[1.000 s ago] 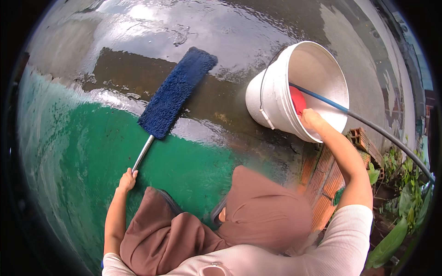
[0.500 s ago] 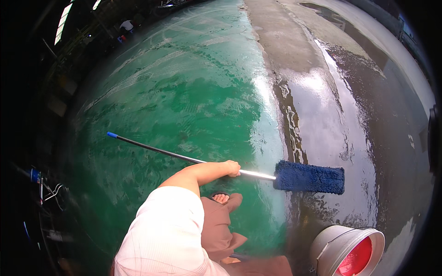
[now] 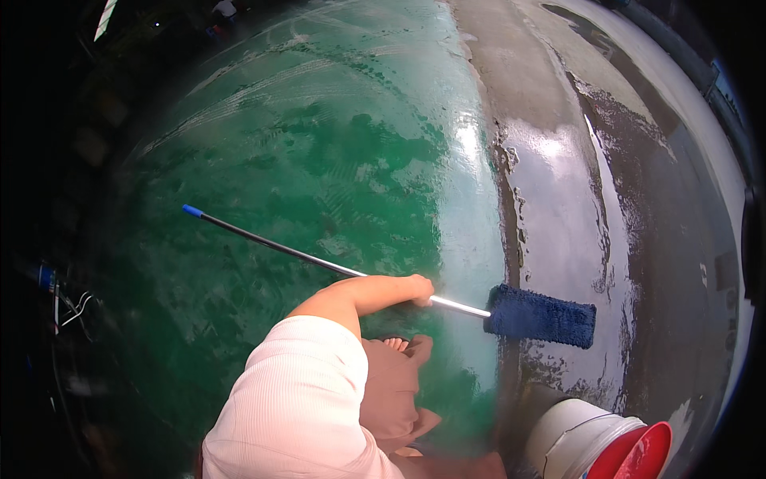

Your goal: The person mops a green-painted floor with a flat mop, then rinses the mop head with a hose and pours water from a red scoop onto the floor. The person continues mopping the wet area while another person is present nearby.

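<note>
My left hand (image 3: 421, 290) is closed round the metal pole of a flat mop, and its arm reaches in from the lower left in a pale pink sleeve. The pole (image 3: 279, 247) runs from a blue end cap at the left to a shaggy dark blue mop head (image 3: 541, 316) over the wet grey strip at the right. A white bucket (image 3: 565, 437) stands at the lower right. At its mouth a red bowl-like piece (image 3: 642, 453) sticks out past the rim, cut off by the picture's lower edge. My right hand is out of sight.
Wet green floor (image 3: 319, 176) spreads left and ahead, meeting a pale border and wet concrete (image 3: 550, 176) with puddles. My bare foot (image 3: 396, 344) and brown trouser leg are below the pole. A person (image 3: 225, 9) is far off at upper left. Metal-framed gear (image 3: 68, 303) stands at left.
My left hand and the mop have shifted slightly right, and the mop head has turned a little. The red piece, earlier inside the bucket, now juts beyond its rim.
</note>
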Available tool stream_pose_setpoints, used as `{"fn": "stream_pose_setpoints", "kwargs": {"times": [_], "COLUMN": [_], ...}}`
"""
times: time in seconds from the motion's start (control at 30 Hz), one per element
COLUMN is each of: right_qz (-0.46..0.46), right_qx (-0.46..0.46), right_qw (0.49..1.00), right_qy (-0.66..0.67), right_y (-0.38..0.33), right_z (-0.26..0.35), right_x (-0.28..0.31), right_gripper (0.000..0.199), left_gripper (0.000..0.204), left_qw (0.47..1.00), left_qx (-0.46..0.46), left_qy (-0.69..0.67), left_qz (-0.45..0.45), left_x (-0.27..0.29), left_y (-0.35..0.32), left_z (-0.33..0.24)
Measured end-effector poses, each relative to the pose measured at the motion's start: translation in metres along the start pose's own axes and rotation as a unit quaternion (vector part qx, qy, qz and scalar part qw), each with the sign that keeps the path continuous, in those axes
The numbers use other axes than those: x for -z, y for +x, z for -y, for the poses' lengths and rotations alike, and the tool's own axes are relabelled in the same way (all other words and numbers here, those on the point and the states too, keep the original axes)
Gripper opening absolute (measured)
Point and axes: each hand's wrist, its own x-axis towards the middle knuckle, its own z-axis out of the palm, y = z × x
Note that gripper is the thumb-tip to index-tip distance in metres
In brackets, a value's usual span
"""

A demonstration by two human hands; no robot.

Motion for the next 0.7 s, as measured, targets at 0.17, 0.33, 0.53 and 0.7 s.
{"fn": "stream_pose_setpoints", "kwargs": {"times": [0.17, 0.33, 0.53, 0.7], "right_qz": [0.048, 0.2, 0.162, 0.117], "right_qx": [0.063, -0.037, -0.014, 0.037], "right_qw": [0.991, 0.952, 0.933, 0.918], "right_qy": [-0.105, -0.227, -0.322, -0.377], "right_y": [0.036, 0.137, 0.23, 0.266], "right_z": [-0.023, -0.018, -0.046, -0.044], "right_x": [-0.081, -0.183, -0.271, -0.288], "right_gripper": [0.054, 0.048, 0.041, 0.042], "left_gripper": [0.046, 0.045, 0.041, 0.04], "left_qw": [0.999, 0.999, 0.998, 0.993], "left_qx": [0.002, 0.012, -0.016, -0.048], "left_qy": [-0.024, -0.026, -0.039, -0.058], "left_qz": [-0.023, -0.023, -0.055, -0.09], "left_x": [-0.015, -0.013, -0.019, -0.024], "left_y": [0.005, -0.007, 0.0, -0.003], "left_z": [0.015, 0.014, 0.011, 0.022]}}
